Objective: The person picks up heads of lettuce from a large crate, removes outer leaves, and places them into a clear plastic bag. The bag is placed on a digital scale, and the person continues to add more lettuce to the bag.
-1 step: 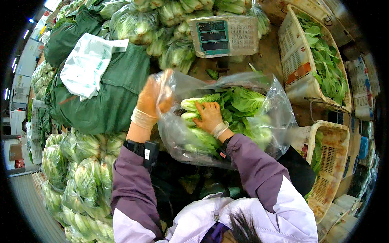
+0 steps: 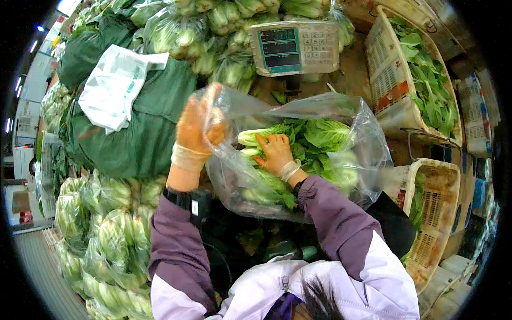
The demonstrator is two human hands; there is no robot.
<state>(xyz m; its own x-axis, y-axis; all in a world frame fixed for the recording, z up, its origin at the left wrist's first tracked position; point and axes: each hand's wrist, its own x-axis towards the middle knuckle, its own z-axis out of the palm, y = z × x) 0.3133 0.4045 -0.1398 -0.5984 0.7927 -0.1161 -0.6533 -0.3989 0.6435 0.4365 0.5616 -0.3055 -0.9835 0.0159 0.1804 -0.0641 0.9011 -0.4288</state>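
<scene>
A large clear plastic bag (image 2: 226, 184) lies open in front of me with loose leafy Chinese cabbages (image 2: 325, 133) inside, their white stalks pointing left. My left hand (image 2: 198, 125), in an orange glove, is closed on the bag's upper left edge and holds it up. My right hand (image 2: 277, 153), gloved the same way, reaches inside the bag. Its fingers curl over the cabbages near the stalks, thumb apart; the undersides of those fingers are hidden.
Beyond the bag stands a scale display (image 2: 294, 48). Bagged cabbages (image 2: 114, 234) are piled at left and at the back. Green sacks (image 2: 154, 128) bear a white plastic bag (image 2: 114, 85). Crates (image 2: 384, 64) of greens line the right.
My left hand has shifted slightly left, drawing the bag's edge with it, and its forearm has moved a little to the right. My right hand stays on the cabbages. The scale's reading differs.
</scene>
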